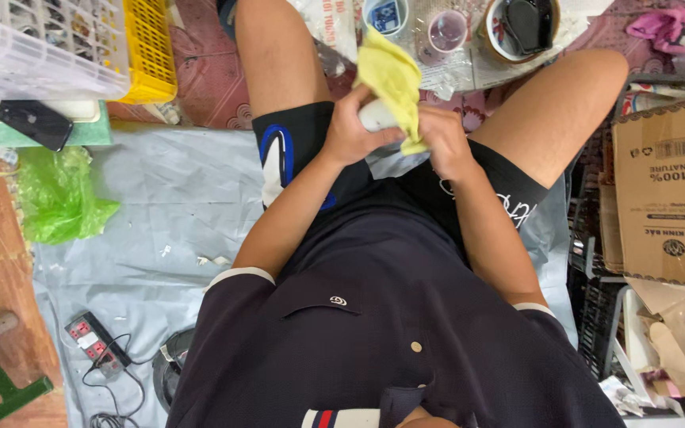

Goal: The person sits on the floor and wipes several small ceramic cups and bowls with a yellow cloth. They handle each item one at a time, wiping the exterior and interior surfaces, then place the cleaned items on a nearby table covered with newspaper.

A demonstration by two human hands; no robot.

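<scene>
Both hands meet over the lap. The left hand [352, 131] has its grip wrapped tight around a small white object [376, 116], fingers curled over it and only a pale end showing; what the object is cannot be told from here. The right hand [442, 141] pinches a yellow cloth [392, 79] against that same object, grip narrow, with the cloth draped up and over the top of it and standing above both hands. So the white object sits between the two hands, held above the thighs, half hidden under the cloth.

Outward from there: the person sits with knees spread, in black shorts and a dark collared shirt. Past the knees, on the patterned floor, stand a small blue-and-white cup [384, 16], a clear pinkish cup [447, 30] and a round bowl [521, 30] with something black inside. On the person's left lie a grey sheet [168, 198], a crumpled green plastic bag [57, 198], a black phone [35, 124], a white basket [41, 47], a yellow crate [149, 51] and a power strip [93, 342]. On the right sits a cardboard box [667, 190].
</scene>
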